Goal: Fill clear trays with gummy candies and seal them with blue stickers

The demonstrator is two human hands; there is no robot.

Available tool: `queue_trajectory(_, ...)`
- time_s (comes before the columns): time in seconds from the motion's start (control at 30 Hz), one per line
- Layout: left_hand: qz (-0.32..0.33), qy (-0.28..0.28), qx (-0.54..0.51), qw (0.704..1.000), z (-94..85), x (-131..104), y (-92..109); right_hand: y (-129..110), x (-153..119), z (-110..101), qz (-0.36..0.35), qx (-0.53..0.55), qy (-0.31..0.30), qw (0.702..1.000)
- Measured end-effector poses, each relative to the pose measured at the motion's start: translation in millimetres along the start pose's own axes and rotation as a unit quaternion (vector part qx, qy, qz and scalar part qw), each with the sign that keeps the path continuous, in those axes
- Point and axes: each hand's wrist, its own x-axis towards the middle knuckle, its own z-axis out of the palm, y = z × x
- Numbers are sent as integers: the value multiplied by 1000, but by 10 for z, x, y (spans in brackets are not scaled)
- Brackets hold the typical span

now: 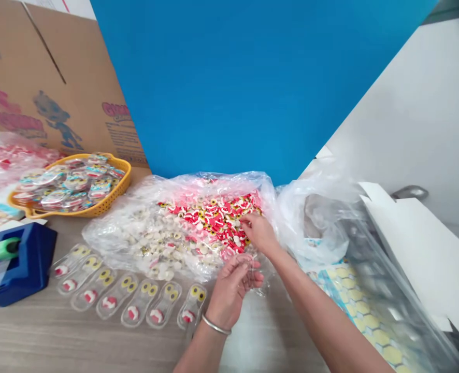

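Note:
A clear plastic bag (116,233) lies open with a heap of small gummy candies (217,217) in it, red-and-white mouths and yellow-and-black eyes. My right hand (258,232) reaches into the heap from the right, fingertips pinched among the candies; what they grip is hidden. Just below it, my left hand (233,285), with a metal bangle on the wrist, curls around a see-through plastic piece, probably a blister shell, hard to make out. To its left, a row of several clear blister shells (138,305) rests on the table, each holding two eyes and a mouth.
At the left stand a yellow basket (115,194) of packed candies and a blue tape dispenser (39,259). A cardboard box (85,62) and a blue panel (229,88) rise behind. At right are a crumpled plastic bag (291,223) and sheets with yellow shapes (363,305).

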Motion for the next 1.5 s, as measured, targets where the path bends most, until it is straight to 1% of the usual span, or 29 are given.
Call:
queue_trajectory(0.1, 3, 14, -9, 1000, 2, 5, -10, -49, 108, 141, -9, -20, -4, 1000)
queue_trajectory(0.2, 3, 17, -38, 999, 16, 8, 0, -47, 111, 208, -8, -29, -3, 1000)
queue_trajectory(0.3, -15, 17, -61, 998, 30, 0, 29, -6, 69, 173, -11, -22, 2, 1000)
queue_trajectory(0.37, -25, 12, -66, 997, 34, -11, 46, 17, -9, 85, -19, -14, 11, 1000)
queue_trajectory(0.43, -30, 5, -74, 997, 35, -22, 55, 14, -159, -40, -30, 22, 32, 999)
queue_trajectory(0.53, -24, -16, -91, 995, 39, -27, 43, -60, -513, -213, -39, 109, 71, 991)
queue_trajectory(0.6, -8, -34, -96, 995, 41, -20, 16, -151, -771, -267, -61, 118, 69, 989)
queue_trajectory(0.63, 5, -36, -96, 995, 40, -15, -2, -203, -886, -273, -91, 104, 65, 988)
queue_trajectory(0.73, 45, -10, -80, 996, 19, 6, -60, -340, -1128, -254, -188, 41, 58, 980)
queue_trajectory(0.77, 50, 5, -68, 996, 9, 12, -76, -368, -1174, -254, -206, 27, 54, 977)
queue_trajectory(0.83, 47, 38, -44, 997, -9, 22, -91, -382, -1213, -279, -213, 39, 34, 976)
queue_trajectory(0.87, 43, 53, -36, 997, -15, 26, -91, -364, -1202, -303, -202, 66, 23, 977)
queue_trajectory(0.93, 39, 66, -25, 997, -17, 33, -80, -278, -1104, -351, -148, 128, 21, 980)
queue_trajectory(1.0, 36, 64, -18, 997, -12, 41, -63, -151, -895, -365, -79, 142, 31, 986)
queue_trajectory(1.03, 33, 61, -14, 997, -9, 46, -55, -86, -755, -350, -50, 124, 34, 990)
queue_trajectory(1.07, 29, 62, -11, 998, -6, 51, -48, -31, -600, -320, -36, 96, 26, 994)
queue_trajectory(1.13, 28, 69, -11, 997, -3, 59, -39, 32, -285, -222, -24, 41, 6, 999)
queue_trajectory(1.2, 29, 76, -11, 997, -2, 65, -34, 26, -18, -100, -8, -10, -5, 1000)
queue_trajectory(1.27, 29, 80, -8, 996, -3, 69, -31, -25, 156, 18, 25, -53, -5, 998)
queue_trajectory(1.37, 25, 81, -10, 996, -5, 72, -25, -82, 234, 133, 51, -72, -3, 996)
queue_trajectory(1.5, 18, 88, -19, 996, -7, 70, -17, -12, 163, 142, 49, -47, -11, 998)
